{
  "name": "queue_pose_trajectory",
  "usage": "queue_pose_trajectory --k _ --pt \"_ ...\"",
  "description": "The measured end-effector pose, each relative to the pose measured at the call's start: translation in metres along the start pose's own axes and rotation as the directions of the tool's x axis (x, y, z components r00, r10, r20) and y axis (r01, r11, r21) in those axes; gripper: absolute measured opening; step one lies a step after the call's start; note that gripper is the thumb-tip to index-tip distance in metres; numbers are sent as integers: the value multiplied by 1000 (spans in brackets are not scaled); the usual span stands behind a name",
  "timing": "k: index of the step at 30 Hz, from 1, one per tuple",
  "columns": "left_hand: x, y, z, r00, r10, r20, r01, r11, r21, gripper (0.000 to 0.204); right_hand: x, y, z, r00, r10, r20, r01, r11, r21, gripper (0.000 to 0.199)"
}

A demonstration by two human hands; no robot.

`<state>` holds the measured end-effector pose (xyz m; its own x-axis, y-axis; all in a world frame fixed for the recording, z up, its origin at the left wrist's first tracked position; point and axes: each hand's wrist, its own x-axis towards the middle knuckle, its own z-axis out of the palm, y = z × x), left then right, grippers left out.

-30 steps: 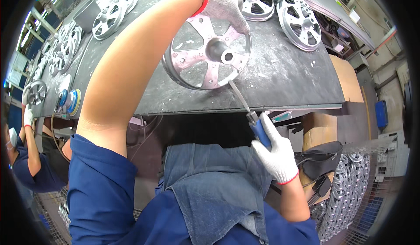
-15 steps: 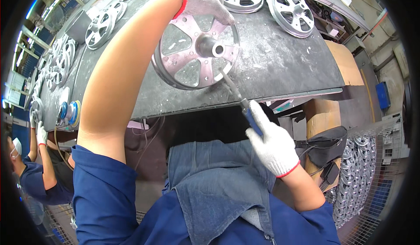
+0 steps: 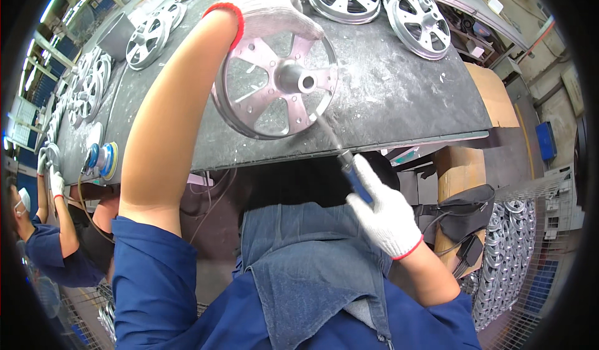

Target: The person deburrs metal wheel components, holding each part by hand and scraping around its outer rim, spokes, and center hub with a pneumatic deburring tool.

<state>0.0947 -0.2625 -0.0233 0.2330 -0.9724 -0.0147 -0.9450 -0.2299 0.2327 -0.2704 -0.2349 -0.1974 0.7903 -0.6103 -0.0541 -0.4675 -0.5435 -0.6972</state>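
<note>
The left hand [image 3: 274, 6], in a white glove, is closed over the upper rim of a metal wheel [image 3: 274, 78], holding it tilted on the grey tabletop [image 3: 405, 94]. The right hand [image 3: 384, 216], also gloved, is clenched around the blue handle of a file [image 3: 349, 169]; the file's thin shaft reaches up to the wheel's lower right rim. More wheels [image 3: 415, 16] lie at the tabletop's far edge. A sander [image 3: 103, 159] rests at the left.
</note>
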Motion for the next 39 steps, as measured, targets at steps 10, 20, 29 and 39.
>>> queue_pose_trajectory --k 10,20,29,39 --pt "-94 -37 31 950 -257 -180 43 675 -737 39 33 4 -31 995 -6 -99 57 856 515 96" --pt "-66 -4 28 824 -295 -483 175 944 -278 57 58 -16 -21 977 -63 -202 50 996 -67 74" --pt "-80 -1 37 759 -302 -576 162 945 -283 60 39 -40 14 991 35 -128 8 947 323 77" --pt "-136 10 78 648 -506 -569 -334 483 -809 24 37 -34 -25 901 -82 426 -395 250 884 94"
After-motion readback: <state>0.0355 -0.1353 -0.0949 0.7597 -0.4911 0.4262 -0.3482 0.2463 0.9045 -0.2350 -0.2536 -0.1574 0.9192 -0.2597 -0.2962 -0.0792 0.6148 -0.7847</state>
